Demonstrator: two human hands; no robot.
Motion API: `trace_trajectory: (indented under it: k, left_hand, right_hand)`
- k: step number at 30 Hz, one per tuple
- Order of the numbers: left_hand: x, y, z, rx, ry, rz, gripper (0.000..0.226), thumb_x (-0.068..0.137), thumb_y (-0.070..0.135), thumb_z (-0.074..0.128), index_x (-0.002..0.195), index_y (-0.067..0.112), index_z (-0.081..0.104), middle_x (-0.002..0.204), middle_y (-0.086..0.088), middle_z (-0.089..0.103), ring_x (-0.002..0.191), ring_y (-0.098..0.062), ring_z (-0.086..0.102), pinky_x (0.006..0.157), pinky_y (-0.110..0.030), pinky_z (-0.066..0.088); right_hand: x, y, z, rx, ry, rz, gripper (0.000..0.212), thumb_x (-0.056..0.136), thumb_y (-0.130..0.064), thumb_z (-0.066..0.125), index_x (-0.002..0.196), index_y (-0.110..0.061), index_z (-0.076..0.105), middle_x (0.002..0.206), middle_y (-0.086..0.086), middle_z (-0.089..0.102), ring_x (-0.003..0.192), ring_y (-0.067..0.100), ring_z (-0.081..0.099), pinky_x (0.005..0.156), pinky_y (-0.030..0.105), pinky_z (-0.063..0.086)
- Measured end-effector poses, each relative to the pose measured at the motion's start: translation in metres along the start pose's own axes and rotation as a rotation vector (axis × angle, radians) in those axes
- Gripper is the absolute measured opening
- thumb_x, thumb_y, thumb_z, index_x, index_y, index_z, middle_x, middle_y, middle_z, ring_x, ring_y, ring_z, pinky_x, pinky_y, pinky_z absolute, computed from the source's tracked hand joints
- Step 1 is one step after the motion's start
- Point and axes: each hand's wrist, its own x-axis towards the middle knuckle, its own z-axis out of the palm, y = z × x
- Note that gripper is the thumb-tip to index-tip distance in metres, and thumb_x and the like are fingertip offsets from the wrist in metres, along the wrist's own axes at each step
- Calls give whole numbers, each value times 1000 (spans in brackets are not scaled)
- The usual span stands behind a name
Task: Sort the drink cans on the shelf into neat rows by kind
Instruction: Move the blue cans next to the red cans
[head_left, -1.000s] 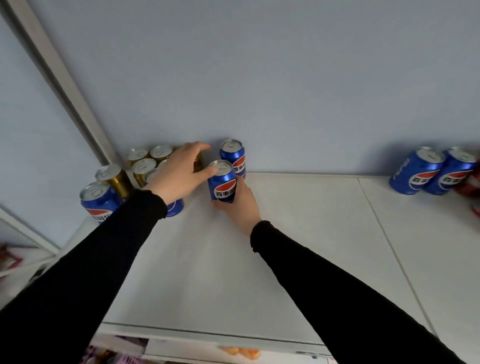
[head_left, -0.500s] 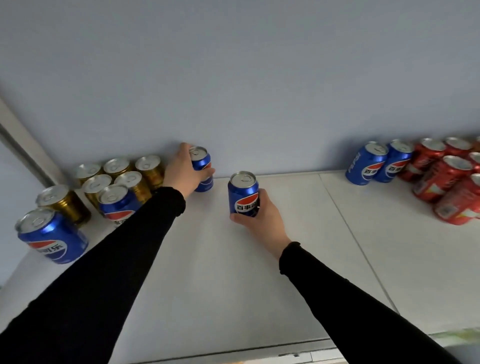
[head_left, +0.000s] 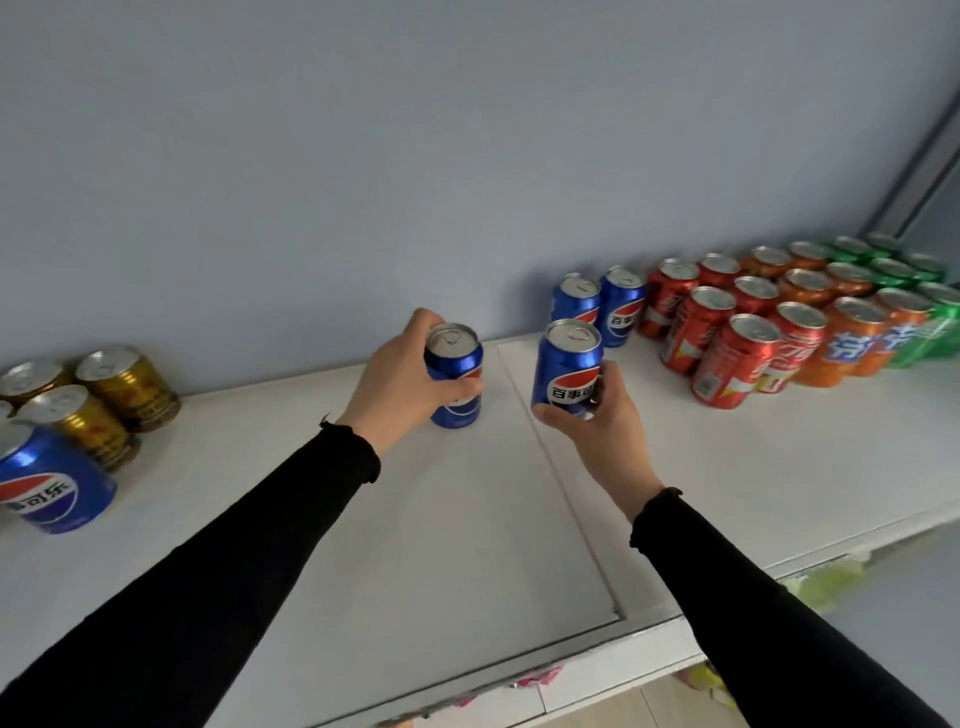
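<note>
head | left hand (head_left: 400, 382), right hand (head_left: 597, 421): fingers clamp blue cans (head_left: 454, 374) (head_left: 567, 366) | upright, tops up

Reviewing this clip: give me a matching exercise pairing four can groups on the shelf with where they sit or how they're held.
Things:
1. gold cans
2. red cans
3. green cans
4. blue can in right hand

Places:
A. far right end
B. gripped, near the middle
C. left end by the wall
D. just right of the two blue cans at the wall

Pairs: 1-C, 2-D, 3-A, 4-B
</note>
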Motion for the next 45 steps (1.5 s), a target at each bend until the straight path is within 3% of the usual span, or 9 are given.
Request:
trace_trajectory:
  k: [6, 11, 14, 19, 22, 29, 34, 38, 45]
  left_hand:
    - [30, 68, 88, 50, -42, 17, 64, 70, 45, 88, 116, 29, 47, 111, 8, 67, 97, -13, 64, 75, -23, 51]
    - [53, 101, 135, 50, -32, -59, 65, 71, 36, 90, 121, 31, 47, 110, 14, 65, 90, 8, 60, 70, -8, 42]
    - [64, 107, 148, 53, -12, -96, 67, 71, 30, 90, 122, 34, 47, 106, 20, 64, 89, 15, 57, 70, -4, 39]
    - [78, 106, 158, 95, 19, -114, 67, 68, 30, 90, 119, 41, 49, 112, 11, 63, 98, -1, 62, 84, -23, 50]
    - [84, 104, 160, 168, 16, -123, 70, 65, 34, 89, 124, 36, 52, 114, 1, 55, 104, -16, 58, 91, -34, 50]
    - [87, 102, 162, 169, 27, -138, 73, 66, 32, 91, 124, 29, 47, 121, -1, 56, 107, -18, 60, 93, -41, 54]
    - [75, 112, 159, 237, -5, -148, 92, 69, 32, 90, 143, 28, 36, 132, -4, 49, 120, -21, 54, 104, -41, 48]
    - [41, 118, 144, 453, 64, -22, 86, 79, 34, 83, 149, 22, 35, 138, -5, 45, 125, -23, 44, 100, -34, 42]
    - [-43, 84, 97, 715, -32, -53, 56, 89, 43, 70, 138, 21, 54, 135, 3, 54, 123, -22, 46, 99, -40, 45]
  right_hand:
    - [39, 37, -77, 30, -6, 32, 68, 76, -23, 86, 129, -27, 43, 111, -20, 59, 93, -5, 61, 65, 5, 46]
    - [75, 62, -103, 95, -103, 16, 80, 77, -15, 85, 142, -19, 40, 128, -12, 56, 112, 5, 56, 94, 21, 48]
    - [91, 65, -103, 113, -139, -12, 76, 77, -11, 84, 140, -20, 41, 125, -15, 53, 114, 1, 52, 99, 21, 42]
    - [108, 71, -91, 64, -99, -46, 59, 78, -9, 82, 120, -24, 44, 126, -5, 59, 119, 13, 56, 108, 35, 44]
    - [112, 72, -88, 9, -80, -57, 57, 79, -12, 81, 124, -17, 47, 131, 1, 60, 124, 20, 56, 109, 37, 43]
    - [117, 70, -85, 21, -70, -49, 59, 82, -11, 79, 130, -13, 46, 134, 1, 57, 128, 19, 53, 111, 35, 39]
    - [100, 69, -97, 51, -133, -68, 77, 81, -11, 77, 146, -21, 38, 142, -8, 53, 131, 9, 50, 114, 36, 41]
    - [64, 69, -121, -132, -201, -142, 84, 87, -18, 74, 156, -23, 26, 156, -11, 35, 143, 5, 31, 116, 23, 26]
    - [31, 55, -107, -568, -312, -466, 47, 92, -35, 65, 136, -22, 53, 141, -2, 52, 130, 18, 45, 108, 34, 43]
